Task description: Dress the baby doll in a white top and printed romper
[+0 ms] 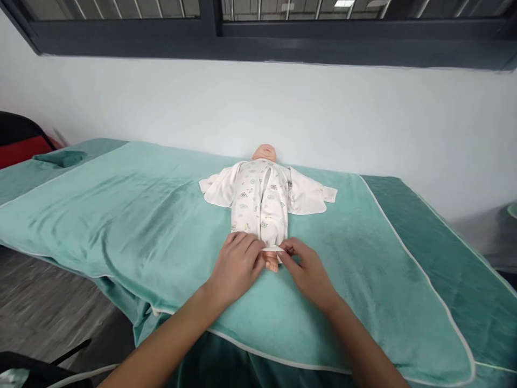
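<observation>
A baby doll [265,151] lies on its back with its head toward the wall. It is dressed in a white printed baby garment [252,196] whose sleeves spread out to both sides. At the garment's lower hem, my left hand [242,261] has its fingers closed on the left part of the cloth. Opposite it, my right hand [302,267] pinches the hem's right side between thumb and fingers. The doll's feet [271,261] show just below the hem, between my hands. My left fingertips are partly hidden.
A light green blanket [141,215] with pale edging covers a bed with a darker green cover [444,242]. Behind stands a white wall [258,102] under a dark window frame [258,46]. A red and black object [24,143] is at the far left.
</observation>
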Tool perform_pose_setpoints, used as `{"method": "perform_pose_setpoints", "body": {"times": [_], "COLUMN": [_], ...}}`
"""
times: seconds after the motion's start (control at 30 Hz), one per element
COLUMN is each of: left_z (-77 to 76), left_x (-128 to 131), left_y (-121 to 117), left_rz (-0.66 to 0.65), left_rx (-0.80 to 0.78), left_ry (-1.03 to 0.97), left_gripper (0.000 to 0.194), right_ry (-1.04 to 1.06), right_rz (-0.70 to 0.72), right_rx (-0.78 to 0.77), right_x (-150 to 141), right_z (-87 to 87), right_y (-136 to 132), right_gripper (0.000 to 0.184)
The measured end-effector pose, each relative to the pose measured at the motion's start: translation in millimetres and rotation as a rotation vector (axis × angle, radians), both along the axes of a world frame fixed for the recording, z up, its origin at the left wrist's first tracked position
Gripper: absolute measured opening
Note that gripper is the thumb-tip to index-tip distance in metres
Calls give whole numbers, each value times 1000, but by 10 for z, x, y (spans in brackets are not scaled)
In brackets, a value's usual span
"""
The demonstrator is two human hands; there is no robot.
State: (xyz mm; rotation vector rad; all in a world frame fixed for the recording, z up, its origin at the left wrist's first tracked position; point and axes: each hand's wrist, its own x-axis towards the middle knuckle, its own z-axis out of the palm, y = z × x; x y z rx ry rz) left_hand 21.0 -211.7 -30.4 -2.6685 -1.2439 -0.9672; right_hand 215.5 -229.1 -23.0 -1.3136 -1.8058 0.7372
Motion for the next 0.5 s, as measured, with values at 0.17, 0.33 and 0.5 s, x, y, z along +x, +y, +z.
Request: {"method": "perform_pose_setpoints", "body": {"times": [0.17,0.33,0.5], "left_z": [23,43,20], "left_x": [-27,-91,-329], "left_y": [-272,-296,19], "left_rz": [-90,-195,35], "left_rx": [-27,-126,-189], "left_ry": [-84,-185,-493], "left_gripper": [14,15,16], "right_ry": [-24,-33,56], "right_rz": [122,170,-9], "right_rx": [-18,-78,-45], "right_x": [143,289,338], "right_z": [81,141,132], "right_y": [-135,-120,66], "right_gripper": [15,23,27]}}
